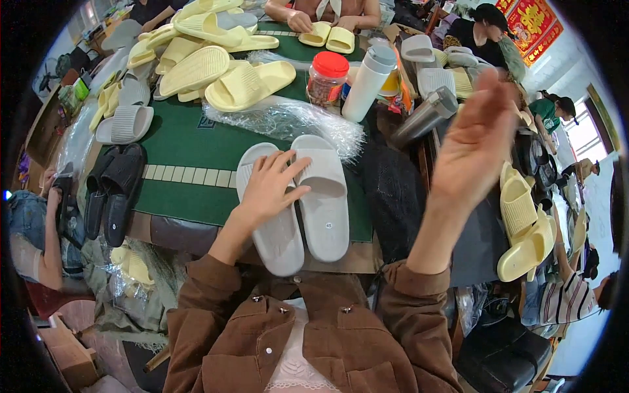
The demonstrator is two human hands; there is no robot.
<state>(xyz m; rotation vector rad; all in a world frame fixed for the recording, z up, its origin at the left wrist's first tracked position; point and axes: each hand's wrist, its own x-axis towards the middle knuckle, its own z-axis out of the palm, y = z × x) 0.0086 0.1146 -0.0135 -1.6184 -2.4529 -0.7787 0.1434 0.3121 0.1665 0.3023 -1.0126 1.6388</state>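
Grey slippers (327, 226) side by side at the bench's (177, 204) near edge.
The left grip (265, 187) rests loosely spread across their straps; the right grip (475, 134), blurred, is raised open and empty. Clear wrap (288, 122) lies just beyond the pair, with yellow slippers (196, 71) heaped past it.

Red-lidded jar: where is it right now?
In the head view, the red-lidded jar stands upright at upper centre, just left of the white bottle and beyond the pair of grey slides.
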